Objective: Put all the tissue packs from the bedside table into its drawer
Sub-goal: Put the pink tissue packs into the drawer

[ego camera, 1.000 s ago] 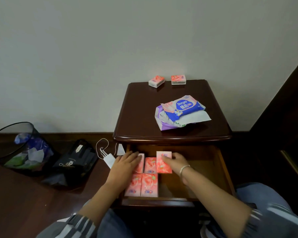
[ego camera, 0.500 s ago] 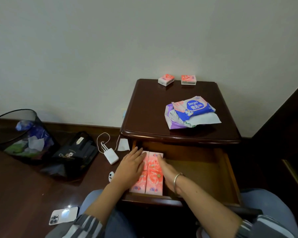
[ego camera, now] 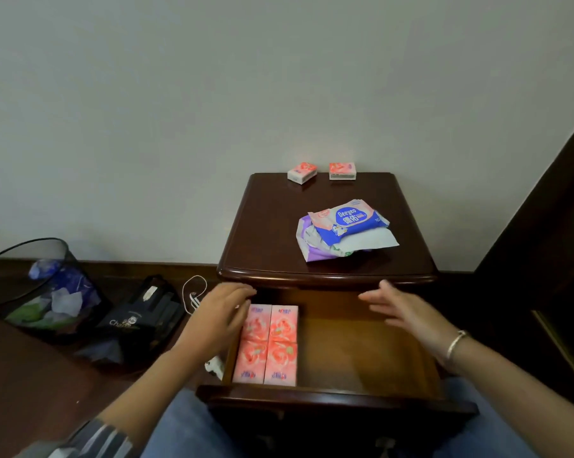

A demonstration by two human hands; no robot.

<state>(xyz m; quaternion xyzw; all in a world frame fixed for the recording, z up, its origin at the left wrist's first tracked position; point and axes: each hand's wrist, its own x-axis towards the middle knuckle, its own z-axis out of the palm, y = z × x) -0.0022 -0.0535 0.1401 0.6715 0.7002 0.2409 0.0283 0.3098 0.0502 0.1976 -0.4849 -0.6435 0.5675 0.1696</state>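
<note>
The tabletop [ego camera: 272, 233] carries what is left, and the open drawer [ego camera: 361, 352] below it holds what is done. A bundle [ego camera: 345, 226] of bigger packs lies on the tabletop's near right. A block [ego camera: 267, 342] of pink packs fills the drawer's left side. Both grips are released: the left hand [ego camera: 219, 312] is beside the block, and the right hand [ego camera: 401, 309] is above the bare right side. Two small packs [ego camera: 302, 172] [ego camera: 342, 170] wait at the far edge, so I judge the task past halfway.

The forearms are uncovered behind the left hand [ego camera: 219, 312] and the right hand [ego camera: 404, 309]. A striped sleeve [ego camera: 90, 438] of grey with darker and paler bands shows at the left elbow. A thin silver bangle [ego camera: 456, 343] circles the right wrist, and blue jeans [ego camera: 180, 428] cover the legs.
</note>
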